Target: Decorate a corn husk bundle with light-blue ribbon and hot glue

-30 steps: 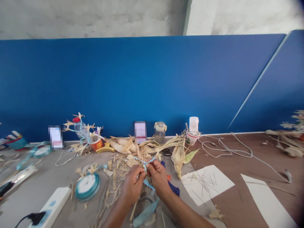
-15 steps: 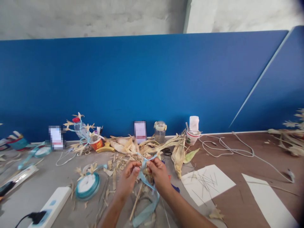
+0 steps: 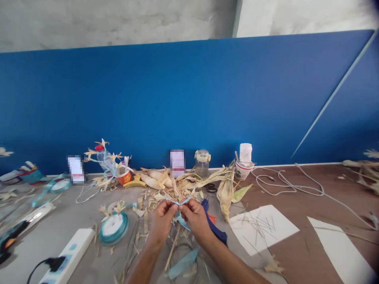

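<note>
Right of round teal-and-white ribbon spool [image 3: 114, 227]: bare left hand [image 3: 161, 221], bare right hand [image 3: 196, 219]; both grips pinch thin pale-blue ribbon-wrapped stem [image 3: 177, 204].

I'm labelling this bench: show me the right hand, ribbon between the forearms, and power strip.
Right hand [image 3: 194, 219]: head view, back of hand.
Ribbon [image 3: 184, 263]: head view, broad blue stretch.
Power strip [image 3: 74, 256]: head view, white casing.

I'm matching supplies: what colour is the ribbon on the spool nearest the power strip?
The ribbon is teal-blue; the head view shows it best.
</note>
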`<state>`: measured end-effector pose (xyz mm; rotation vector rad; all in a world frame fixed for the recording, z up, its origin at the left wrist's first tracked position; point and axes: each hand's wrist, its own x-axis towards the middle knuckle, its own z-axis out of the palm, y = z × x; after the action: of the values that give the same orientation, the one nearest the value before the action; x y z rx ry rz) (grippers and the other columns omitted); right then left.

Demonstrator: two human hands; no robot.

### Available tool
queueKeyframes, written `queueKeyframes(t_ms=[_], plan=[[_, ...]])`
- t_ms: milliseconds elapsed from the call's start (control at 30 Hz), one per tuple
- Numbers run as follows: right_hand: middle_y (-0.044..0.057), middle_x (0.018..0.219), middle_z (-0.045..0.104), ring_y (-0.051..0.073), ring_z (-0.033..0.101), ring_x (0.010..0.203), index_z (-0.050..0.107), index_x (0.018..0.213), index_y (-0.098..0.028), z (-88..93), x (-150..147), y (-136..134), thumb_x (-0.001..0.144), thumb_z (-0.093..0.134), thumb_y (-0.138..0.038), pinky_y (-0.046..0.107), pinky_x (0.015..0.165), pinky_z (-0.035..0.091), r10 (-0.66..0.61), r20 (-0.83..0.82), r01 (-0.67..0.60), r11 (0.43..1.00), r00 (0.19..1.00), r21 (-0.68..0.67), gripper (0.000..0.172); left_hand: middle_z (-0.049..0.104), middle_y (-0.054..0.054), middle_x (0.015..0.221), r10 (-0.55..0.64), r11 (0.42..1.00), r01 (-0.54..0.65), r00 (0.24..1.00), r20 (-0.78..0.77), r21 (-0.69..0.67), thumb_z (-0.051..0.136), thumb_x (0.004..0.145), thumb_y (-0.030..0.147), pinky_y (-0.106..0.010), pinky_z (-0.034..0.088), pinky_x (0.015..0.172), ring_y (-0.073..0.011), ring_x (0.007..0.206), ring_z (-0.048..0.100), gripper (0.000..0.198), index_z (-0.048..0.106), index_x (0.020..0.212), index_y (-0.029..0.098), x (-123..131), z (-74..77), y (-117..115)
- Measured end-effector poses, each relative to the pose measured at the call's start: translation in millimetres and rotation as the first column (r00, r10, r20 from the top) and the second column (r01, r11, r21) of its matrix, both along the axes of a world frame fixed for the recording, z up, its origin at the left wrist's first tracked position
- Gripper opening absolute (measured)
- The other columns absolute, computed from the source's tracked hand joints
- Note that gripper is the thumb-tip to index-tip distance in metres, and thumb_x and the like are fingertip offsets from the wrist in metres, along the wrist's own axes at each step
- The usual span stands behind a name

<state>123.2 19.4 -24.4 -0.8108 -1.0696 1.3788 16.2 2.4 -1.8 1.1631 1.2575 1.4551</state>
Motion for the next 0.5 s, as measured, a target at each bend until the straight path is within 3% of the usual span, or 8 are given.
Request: queueKeyframes(t_ms=[100, 167, 300, 367, 500], plan=[[-0.005, 0.047, 0.046, 0.01, 0.04, 0.047, 0.056, 0.058, -0.018, 3.1, 3.0, -3.2, 0.069, 0.056, -0.023, 0.022, 0.048, 0.032, -0.094, 0.117, 0.084, 0.993, 0.989, 0.086, 0.013, 0.061, 0.0, 0.061, -0.021, 1.0, 0.02, 0.999, -0.029, -0.014, 0.063, 0.066, 0.033, -0.026, 0.043, 0.062, -0.0142, 0.061, 0.054, 0.019, 0.06, 0.066, 0.015, 0.1, -0.9, -0.6], [-0.001, 0.055, 0.055, 0.014, 0.047, 0.055, 0.061, 0.062, -0.018, 5.7, 7.1, -5.5, 0.072, 0.056, -0.022, 0.025, 0.056, 0.037, -0.195, 0.242, 0.142, 0.965, 0.95, 0.221, 0.012, 0.064, -0.002, 0.065, -0.039, 0.999, 0.038, 0.999, -0.029, -0.037, 0.062, 0.068, 0.034, -0.028, 0.044, 0.066, -0.0161, 0.065, 0.057, 0.02, 0.061, 0.07, 0.014, 0.9, -2.0, -0.9], [0.005, 0.075, 0.067, 0.02, 0.056, 0.074, 0.068, 0.075, -0.021, 8.2, 13.8, -8.1, 0.077, 0.055, -0.023, 0.032, 0.072, 0.039, -0.316, 0.4, 0.111, 0.882, 0.86, 0.458, 0.014, 0.064, -0.003, 0.068, -0.074, 0.995, 0.077, 0.997, 0.038, -0.056, 0.061, 0.07, 0.036, -0.03, 0.044, 0.07, -0.0167, 0.068, 0.058, 0.021, 0.06, 0.073, 0.015, 1.8, -5.0, -1.1], [0.005, 0.076, 0.067, 0.02, 0.056, 0.073, 0.067, 0.078, -0.021, 8.0, 14.0, -8.1, 0.078, 0.053, -0.023, 0.032, 0.072, 0.04, -0.264, 0.402, 0.076, 0.901, 0.877, 0.427, 0.014, 0.063, -0.002, 0.066, -0.089, 0.995, 0.09, 0.996, 0.032, -0.045, 0.061, 0.07, 0.036, -0.028, 0.044, 0.069, -0.0157, 0.066, 0.057, 0.021, 0.059, 0.071, 0.015, 0.7, -5.4, -1.1], [0.0, 0.062, 0.058, 0.015, 0.051, 0.057, 0.061, 0.08, -0.019, 8.3, 12.1, -6.9, 0.075, 0.054, -0.025, 0.026, 0.057, 0.04, -0.039, 0.247, -0.013, 0.979, 0.968, 0.204, 0.011, 0.057, 0.001, 0.06, -0.118, 0.993, 0.117, 0.991, -0.058, -0.024, 0.059, 0.071, 0.038, -0.025, 0.041, 0.061, -0.013, 0.06, 0.051, 0.023, 0.056, 0.066, 0.016, -1.9, -1.6, -2.2]])
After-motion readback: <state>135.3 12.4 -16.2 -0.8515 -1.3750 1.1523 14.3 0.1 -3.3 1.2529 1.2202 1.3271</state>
